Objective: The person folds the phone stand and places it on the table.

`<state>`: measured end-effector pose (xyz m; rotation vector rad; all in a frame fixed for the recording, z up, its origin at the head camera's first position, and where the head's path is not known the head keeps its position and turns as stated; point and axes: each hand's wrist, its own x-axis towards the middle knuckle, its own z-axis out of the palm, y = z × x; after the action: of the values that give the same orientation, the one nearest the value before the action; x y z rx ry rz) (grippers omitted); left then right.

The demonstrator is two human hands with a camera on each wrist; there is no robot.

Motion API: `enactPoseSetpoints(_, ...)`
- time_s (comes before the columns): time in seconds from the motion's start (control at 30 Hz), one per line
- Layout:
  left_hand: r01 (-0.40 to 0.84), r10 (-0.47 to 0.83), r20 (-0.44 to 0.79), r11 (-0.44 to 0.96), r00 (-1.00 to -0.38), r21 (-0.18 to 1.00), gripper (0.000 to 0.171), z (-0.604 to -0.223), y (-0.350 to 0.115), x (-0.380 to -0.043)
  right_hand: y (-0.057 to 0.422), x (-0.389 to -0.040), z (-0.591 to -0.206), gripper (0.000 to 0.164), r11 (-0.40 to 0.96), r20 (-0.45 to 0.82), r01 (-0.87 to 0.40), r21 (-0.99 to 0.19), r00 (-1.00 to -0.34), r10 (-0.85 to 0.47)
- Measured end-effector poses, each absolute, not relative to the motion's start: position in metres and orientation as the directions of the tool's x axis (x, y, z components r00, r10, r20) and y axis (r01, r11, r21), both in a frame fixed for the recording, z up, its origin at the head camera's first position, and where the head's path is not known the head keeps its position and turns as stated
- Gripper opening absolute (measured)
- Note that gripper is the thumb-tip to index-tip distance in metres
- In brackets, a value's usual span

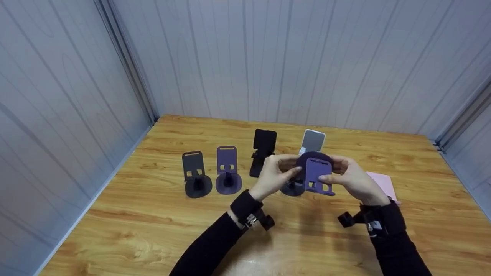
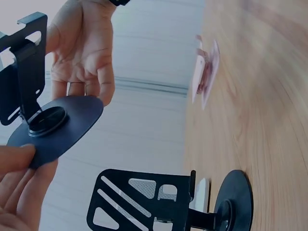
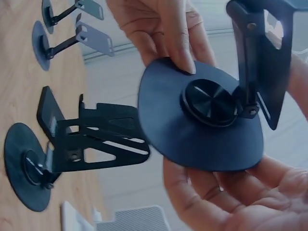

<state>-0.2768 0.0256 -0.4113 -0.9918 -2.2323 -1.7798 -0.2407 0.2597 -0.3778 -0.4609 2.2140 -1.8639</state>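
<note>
Both hands hold a purple phone stand (image 1: 316,168) up over the table, its plate facing the head camera. My left hand (image 1: 273,176) grips the round base at its left edge, thumb on the base's face. On the other side, my right hand (image 1: 356,182) has its thumb on the plate and its fingers behind. In the left wrist view the round base (image 2: 79,122) hangs tilted, with a folding arm joining it to the plate. Behind and below the hands stands a black phone stand (image 2: 144,197) with slanted cutouts; the head view shows only its base (image 1: 292,189).
To the left stand a dark grey phone stand (image 1: 193,163) and another purple stand (image 1: 227,158). Farther back are a black folding stand (image 1: 264,141) and a white-edged grey one (image 1: 313,141). A pink stand (image 1: 381,183) sits right, partly behind my right wrist. Panel walls (image 1: 268,61) border the table.
</note>
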Motion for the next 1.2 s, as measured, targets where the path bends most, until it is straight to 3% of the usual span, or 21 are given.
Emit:
enactPoseSetpoints(0.13,0.423,0.473,0.345,0.064,-0.810,0.904,0.034,-0.408,0.024,-0.274,0.261,-0.238,-0.374,0.056,0.222,0.025,-0.106,-0.969,-0.940,-0.340)
enactPoseSetpoints(0.27,0.364,0.542,0.284,0.043,-0.791,0.930,0.034,-0.408,0.024,-0.273,0.260,-0.238,-0.375,0.053,0.229,0.039,-0.120,-0.966,-0.943,-0.331)
enactPoseSetpoints(0.4,0.340,0.580,0.272,0.010,-0.768,0.940,0.035,-0.408,0.025,-0.273,0.257,-0.240,-0.379,0.050,0.200,0.057,-0.124,-0.972,-0.948,-0.312)
enactPoseSetpoints(0.6,0.227,0.556,0.216,-0.050,-0.802,0.973,0.034,-0.407,0.023,-0.275,0.251,-0.242,-0.382,0.050,0.107,0.060,-0.097,-0.990,-0.950,-0.308)
enactPoseSetpoints(0.87,0.203,0.512,0.160,0.029,-0.844,0.979,0.030,-0.403,0.018,-0.276,0.251,-0.241,-0.384,0.059,-0.031,0.054,-0.045,-0.998,-0.915,-0.400)
enactPoseSetpoints(1.2,0.191,0.528,0.142,0.038,-0.837,0.981,0.031,-0.399,0.017,-0.276,0.251,-0.241,-0.385,0.046,-0.060,0.082,-0.064,-0.996,-0.918,-0.388)
